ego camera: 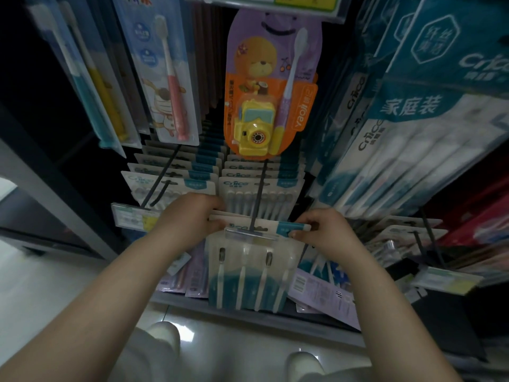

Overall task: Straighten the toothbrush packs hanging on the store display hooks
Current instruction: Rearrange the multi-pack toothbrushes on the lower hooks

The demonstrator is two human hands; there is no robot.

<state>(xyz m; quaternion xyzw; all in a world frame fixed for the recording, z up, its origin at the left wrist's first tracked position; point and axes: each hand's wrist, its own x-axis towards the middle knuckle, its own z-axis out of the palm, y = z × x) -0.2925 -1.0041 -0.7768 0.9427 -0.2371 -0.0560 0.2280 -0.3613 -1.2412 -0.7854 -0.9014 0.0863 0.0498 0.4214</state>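
I see the front four-brush toothbrush pack (245, 268) on the centre display hook (257, 194), below the orange children's camera pack (264, 106): clear blister, teal base, white header card. Its long axis runs downward, bristle heads uppermost. My left hand (190, 219) pinches the header's left end; my right hand (325, 230) pinches its right end.

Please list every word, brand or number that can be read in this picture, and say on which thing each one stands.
"Crioce": header of the toothbrush pack behind both hands.
"Crioce": side of the family packs, right.
"家庭装": teal band on those packs.
"纤丝爽洁", roughly: hexagon, top right.
"YAOU": children's toothbrush card, printed sideways.
Price tags, barcode: unreadable.
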